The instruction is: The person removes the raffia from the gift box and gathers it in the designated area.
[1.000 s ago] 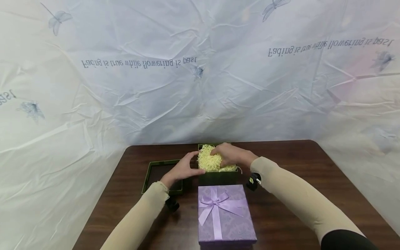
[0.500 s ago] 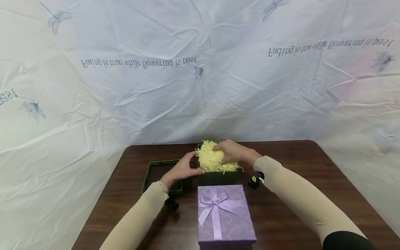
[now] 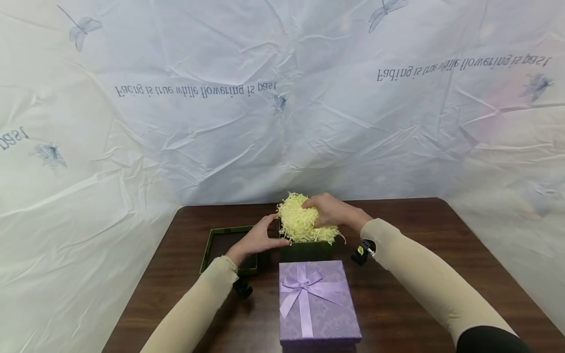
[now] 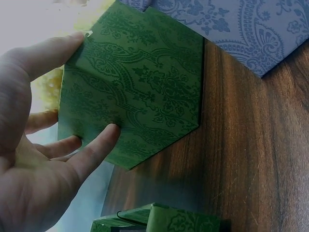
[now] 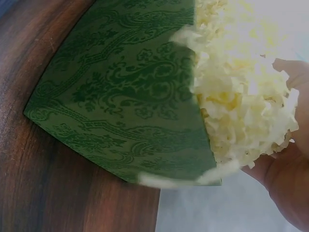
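Note:
A green patterned box point(image 3: 307, 251) stands at the table's far edge, heaped with pale yellow shredded paper point(image 3: 296, 219). My right hand point(image 3: 334, 214) grips a clump of that paper, its fingertips buried in the strands. In the right wrist view the shredded paper point(image 5: 241, 106) bulges over the rim of the green box point(image 5: 130, 92). My left hand point(image 3: 257, 239) touches the box's left side with fairly straight, spread fingers; its thumb meets the front rim. The left wrist view shows these fingertips point(image 4: 108, 133) against the green box point(image 4: 140, 87).
A green lid point(image 3: 211, 249), inside up, lies left of the box, partly behind my left hand. In front stands a purple gift box point(image 3: 324, 314) with a ribbon bow. Brown table point(image 3: 410, 255); a white printed sheet point(image 3: 220, 142) hangs behind it.
My right hand has risen slightly and drawn right, pulling the shredded paper up so the heap stands higher and spills over the rim. My left hand has stayed in place.

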`<state>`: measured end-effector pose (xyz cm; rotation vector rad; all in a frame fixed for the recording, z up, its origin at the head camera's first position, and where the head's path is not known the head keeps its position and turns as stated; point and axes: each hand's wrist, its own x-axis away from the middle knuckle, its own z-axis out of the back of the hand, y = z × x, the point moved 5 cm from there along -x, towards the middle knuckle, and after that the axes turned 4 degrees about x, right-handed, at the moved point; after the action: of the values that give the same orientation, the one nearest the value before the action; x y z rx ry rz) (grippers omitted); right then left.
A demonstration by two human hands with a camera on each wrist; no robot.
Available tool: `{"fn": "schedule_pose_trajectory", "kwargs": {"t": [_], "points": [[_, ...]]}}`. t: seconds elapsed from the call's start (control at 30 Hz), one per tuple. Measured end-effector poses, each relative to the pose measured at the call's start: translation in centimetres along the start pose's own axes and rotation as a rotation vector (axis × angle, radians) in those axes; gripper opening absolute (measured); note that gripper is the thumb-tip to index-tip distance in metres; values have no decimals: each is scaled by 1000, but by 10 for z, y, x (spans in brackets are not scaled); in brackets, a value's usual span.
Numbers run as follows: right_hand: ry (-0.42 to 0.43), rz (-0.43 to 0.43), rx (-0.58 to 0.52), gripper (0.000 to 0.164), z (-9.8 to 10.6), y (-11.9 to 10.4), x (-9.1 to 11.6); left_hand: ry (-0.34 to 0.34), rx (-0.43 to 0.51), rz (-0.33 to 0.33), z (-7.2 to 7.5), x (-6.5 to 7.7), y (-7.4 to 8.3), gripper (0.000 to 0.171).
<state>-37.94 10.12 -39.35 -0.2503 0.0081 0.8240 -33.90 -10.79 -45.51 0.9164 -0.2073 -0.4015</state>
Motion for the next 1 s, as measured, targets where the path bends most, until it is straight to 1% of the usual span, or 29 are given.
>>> {"fn": "schedule_pose_trajectory", "kwargs": {"t": [0.07,0.23,0.33,0.6,0.8,1.0], "points": [[8,-14,0,63,1,1,1,2,-6,0,0,0,0,98],[-14,-86,-33,66,5,4,2,10,-13,-12,0,-1,0,91],[-12,-113,-49,68,9,3,3,10,-9,-16,0,-1,0,89],[68,-99,-62,69,27,0,10,-7,12,-21,-2,-1,-2,86],[120,-65,-57,69,35,-2,13,2,19,-20,-1,1,-1,85],[154,-98,-96,70,45,3,22,1,23,-41,-1,2,1,81]]}}
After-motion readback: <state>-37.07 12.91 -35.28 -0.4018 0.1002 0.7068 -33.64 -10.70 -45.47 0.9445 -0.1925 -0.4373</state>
